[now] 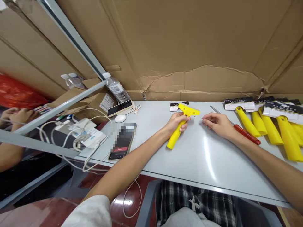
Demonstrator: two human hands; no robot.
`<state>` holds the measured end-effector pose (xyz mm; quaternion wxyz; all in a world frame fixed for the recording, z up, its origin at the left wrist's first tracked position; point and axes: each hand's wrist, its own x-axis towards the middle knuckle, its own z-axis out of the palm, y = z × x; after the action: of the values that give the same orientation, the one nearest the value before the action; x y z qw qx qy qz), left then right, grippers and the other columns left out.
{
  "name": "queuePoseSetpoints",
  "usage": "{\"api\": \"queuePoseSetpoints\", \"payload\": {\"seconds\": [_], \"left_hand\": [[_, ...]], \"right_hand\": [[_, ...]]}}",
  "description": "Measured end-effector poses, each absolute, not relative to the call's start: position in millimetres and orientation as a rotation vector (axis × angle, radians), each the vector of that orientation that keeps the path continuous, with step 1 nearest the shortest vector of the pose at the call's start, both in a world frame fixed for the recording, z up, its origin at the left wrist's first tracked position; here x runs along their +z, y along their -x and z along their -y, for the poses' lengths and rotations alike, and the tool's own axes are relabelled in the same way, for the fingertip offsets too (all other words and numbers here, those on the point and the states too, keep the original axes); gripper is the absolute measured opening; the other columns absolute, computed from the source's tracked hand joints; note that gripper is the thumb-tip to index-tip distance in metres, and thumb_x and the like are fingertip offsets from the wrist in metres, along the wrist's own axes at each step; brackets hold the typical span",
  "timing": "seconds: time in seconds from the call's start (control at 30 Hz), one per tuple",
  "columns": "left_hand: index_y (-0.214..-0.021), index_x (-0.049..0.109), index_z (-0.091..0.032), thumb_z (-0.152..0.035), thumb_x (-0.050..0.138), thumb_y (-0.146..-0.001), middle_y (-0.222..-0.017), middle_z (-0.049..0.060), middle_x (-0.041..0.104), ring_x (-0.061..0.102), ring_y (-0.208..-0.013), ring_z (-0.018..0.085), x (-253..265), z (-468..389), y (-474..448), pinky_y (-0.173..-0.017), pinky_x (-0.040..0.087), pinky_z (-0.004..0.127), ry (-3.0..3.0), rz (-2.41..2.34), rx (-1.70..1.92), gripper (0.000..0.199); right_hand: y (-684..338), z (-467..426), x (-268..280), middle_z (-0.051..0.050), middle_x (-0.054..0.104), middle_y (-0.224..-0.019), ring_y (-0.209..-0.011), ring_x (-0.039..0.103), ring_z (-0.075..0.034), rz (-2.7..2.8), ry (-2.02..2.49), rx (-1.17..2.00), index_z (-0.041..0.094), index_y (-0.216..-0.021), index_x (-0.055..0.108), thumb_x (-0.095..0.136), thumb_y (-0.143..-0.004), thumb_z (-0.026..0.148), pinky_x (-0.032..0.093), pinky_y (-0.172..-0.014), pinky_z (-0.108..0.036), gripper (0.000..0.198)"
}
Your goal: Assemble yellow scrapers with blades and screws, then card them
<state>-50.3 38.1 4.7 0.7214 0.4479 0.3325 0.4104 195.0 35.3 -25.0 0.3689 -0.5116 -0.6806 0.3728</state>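
My left hand (178,123) is wrapped round the handle of a yellow plastic scraper (174,137), its wide head (189,110) tilted up and to the right. To the right of that head, my right hand (219,124) hovers over the table with fingers curled and fingertips drawn together. Whether something small is between them I cannot make out. A tiny dark piece, perhaps a screw, (195,116) shows just below the scraper head. Behind my right wrist lies a screwdriver with a red handle (247,135). A black and white card (174,107) lies behind the scraper.
Several yellow scrapers (270,127) with black and white header cards lie at the right. Left on the white table (151,157) are a phone (121,143), a white round case (120,118), cables and a water bottle (117,88). Cardboard (184,41) walls the back. Another person's hands (20,115) show beyond the metal frame.
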Motion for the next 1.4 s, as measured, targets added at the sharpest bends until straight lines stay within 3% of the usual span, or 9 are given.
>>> {"api": "queuePoseSetpoints", "payload": {"seconds": [1.4], "left_hand": [[-0.084,0.057,-0.013,-0.021,0.078,-0.070,-0.081,-0.002,0.056,0.041,-0.042,0.000,12.0,-36.2,49.7,-0.034,0.026,0.018,-0.990,-0.717,0.912,0.026]], "right_hand": [[-195.8,-34.7,-22.7,-0.007,0.068,-0.091,-0.067,0.057,-0.008,1.791,1.315,0.948,0.013,-0.106,0.074,0.070,-0.083,0.060,0.049,-0.066,-0.024,0.053]]}}
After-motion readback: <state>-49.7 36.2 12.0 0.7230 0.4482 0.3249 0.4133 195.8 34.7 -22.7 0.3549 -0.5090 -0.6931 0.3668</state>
